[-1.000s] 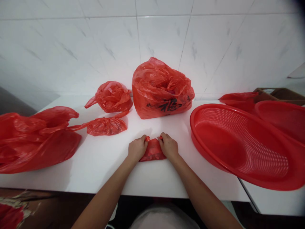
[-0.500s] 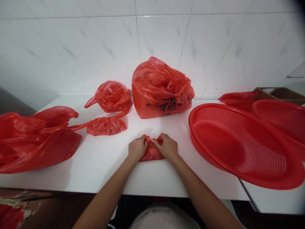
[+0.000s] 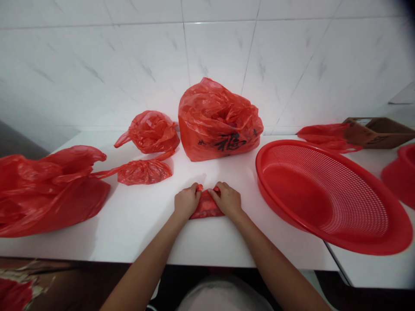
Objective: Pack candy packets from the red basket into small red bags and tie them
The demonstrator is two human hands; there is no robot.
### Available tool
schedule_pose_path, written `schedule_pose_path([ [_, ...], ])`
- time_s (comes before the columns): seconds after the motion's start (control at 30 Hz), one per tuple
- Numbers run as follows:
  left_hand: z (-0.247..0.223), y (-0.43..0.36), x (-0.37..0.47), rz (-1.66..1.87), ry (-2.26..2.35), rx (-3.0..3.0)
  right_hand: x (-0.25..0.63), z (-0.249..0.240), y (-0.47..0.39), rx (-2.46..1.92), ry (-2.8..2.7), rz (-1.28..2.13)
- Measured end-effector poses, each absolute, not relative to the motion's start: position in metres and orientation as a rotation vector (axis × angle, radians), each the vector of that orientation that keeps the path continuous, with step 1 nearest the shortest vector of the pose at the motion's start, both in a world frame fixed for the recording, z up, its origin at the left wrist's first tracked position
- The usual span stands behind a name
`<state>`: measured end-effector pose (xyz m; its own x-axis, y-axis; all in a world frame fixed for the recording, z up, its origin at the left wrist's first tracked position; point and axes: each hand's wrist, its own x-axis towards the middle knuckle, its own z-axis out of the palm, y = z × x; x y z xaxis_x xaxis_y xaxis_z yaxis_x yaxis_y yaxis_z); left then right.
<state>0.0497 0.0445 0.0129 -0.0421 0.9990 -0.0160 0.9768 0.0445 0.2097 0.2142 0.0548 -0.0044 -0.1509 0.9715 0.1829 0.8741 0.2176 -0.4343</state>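
The small, flat, translucent red plastic bag (image 3: 208, 206) lies near the front edge of the white, smooth-topped desk (image 3: 129, 231), around the middle of its length, with darker contents showing along its lower part. The person's left hand (image 3: 187, 201) pinches the bag's upper left corner between thumb and curled fingers, and a scrap of red plastic pokes out past the thumb; the right hand (image 3: 228, 200) grips the upper right corner the same way, its thumb laid inward over the plastic. Both grips are narrow, with the bag's upper edge between them. Toward the desk's back edge stands a large, bulky red plastic bag with black printed characters (image 3: 220, 125); to its left sit a round, crumpled red plastic bag (image 3: 152, 133) and, nearer the front, a small, low, knotted red plastic bag (image 3: 144, 172). A big, slumped red plastic bag (image 3: 55, 194) fills the desk's left end. By the right front corner, a wide, round, red plastic colander (image 3: 366, 207) reaches past the desk's right edge.
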Motion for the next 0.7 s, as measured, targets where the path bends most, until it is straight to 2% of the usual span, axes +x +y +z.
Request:
schedule_pose_path([
  [0.27,0.01,0.044,0.049,0.314,2.15,2.015,0.212,-0.002,0.054,-1.735,-2.104,0.312],
  [0.37,0.009,0.042,0.05,0.398,2.13,1.982,0.212,-0.003,0.054,-1.676,-1.99,0.441],
  [0.5,0.008,0.039,0.048,0.604,2.081,1.895,0.219,-0.005,0.057,-1.537,-1.693,0.674],
  [0.7,0.004,0.042,0.026,1.003,2.024,1.575,0.236,-0.008,0.071,-1.482,-1.293,0.747],
])
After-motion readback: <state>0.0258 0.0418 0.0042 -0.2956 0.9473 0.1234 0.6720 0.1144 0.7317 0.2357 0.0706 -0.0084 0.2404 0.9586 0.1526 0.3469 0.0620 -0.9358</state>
